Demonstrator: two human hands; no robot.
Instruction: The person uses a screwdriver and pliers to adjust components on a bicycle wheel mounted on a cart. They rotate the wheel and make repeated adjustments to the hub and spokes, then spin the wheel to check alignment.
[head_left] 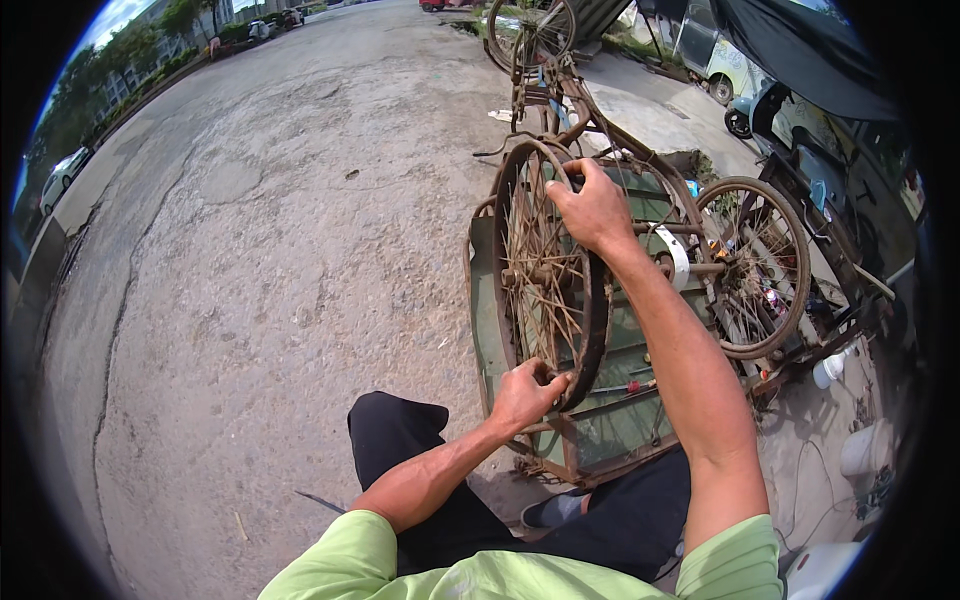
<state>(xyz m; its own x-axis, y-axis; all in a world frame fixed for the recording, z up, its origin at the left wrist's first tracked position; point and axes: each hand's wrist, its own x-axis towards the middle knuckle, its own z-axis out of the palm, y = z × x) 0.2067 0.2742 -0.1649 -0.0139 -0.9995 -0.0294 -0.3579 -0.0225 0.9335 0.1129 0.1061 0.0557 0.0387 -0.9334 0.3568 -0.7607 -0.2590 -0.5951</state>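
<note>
Hands sit at opposite ends of the near wheel (548,275), a rusted spoked wheel standing upright at the left side of a three-wheeled cargo cycle (640,330) that rests on cracked concrete (250,300). Left hand (525,392) is closed around the lower rim nearest the person; right hand (592,208) is clamped over the top of the rim, arm extended. Both grips appear firm.

Judgement on the work in hand: the wheel is best kept in its own plane, the two hands moving together so the rim does not twist against the axle. Fingers are better kept on the outer rim, clear of the spokes, which look corroded and sharp.

Second wheel (752,265) stands to the right, apart from the first, with the green bed panel (625,350) between them.

Not established: the hub and axle fixing behind the spokes; whether a tyre remains on the rim; the small items on the bed; the cycle's front, bent by the lens; objects at the right edge, cut off.
</note>
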